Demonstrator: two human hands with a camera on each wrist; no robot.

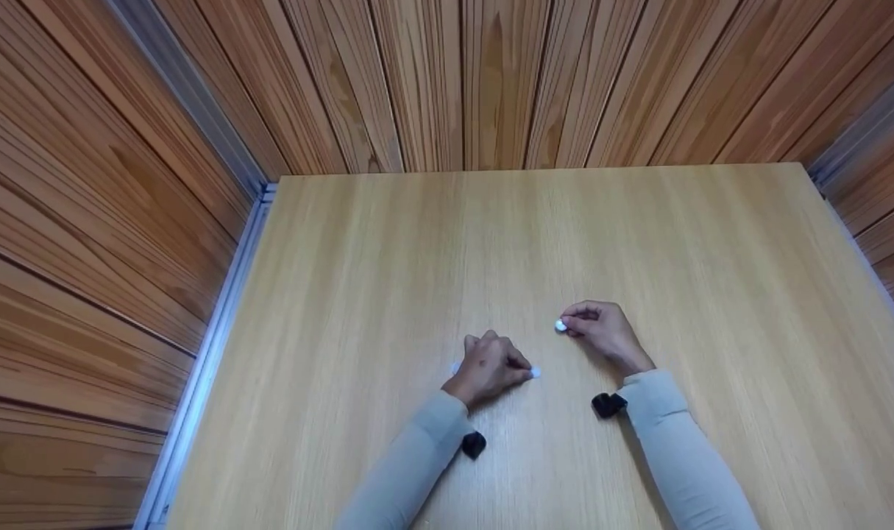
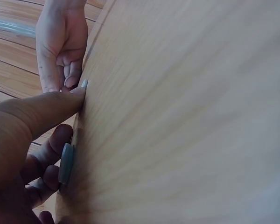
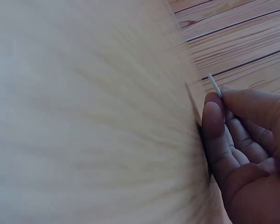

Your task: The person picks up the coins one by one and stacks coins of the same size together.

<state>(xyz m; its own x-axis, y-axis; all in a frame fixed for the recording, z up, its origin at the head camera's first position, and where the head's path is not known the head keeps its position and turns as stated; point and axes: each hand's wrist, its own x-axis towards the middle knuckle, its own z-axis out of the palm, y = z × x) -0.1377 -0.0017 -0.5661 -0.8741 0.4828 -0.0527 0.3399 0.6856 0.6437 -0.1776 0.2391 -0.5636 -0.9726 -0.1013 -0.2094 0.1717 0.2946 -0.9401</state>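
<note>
In the head view my right hand (image 1: 601, 331) pinches a small white disc (image 1: 561, 325) between thumb and fingertips. Seen edge-on in the right wrist view, that disc (image 3: 214, 85) sticks out past the thumb, with the other fingers curled close to the tabletop. My left hand (image 1: 487, 370) is low over the table, nearer my body, its thumb and forefinger at another white disc (image 1: 536, 373). A further disc (image 2: 66, 163) shows beside that hand's curled fingers in the left wrist view; mostly the hand hides it from the head camera.
The wooden tabletop (image 1: 388, 258) spreads out around both hands. Plank walls (image 1: 491, 88) rise behind it and on both sides, and a metal rail (image 1: 218, 324) follows its left edge. Small black devices (image 1: 474, 444) sit at both wrists.
</note>
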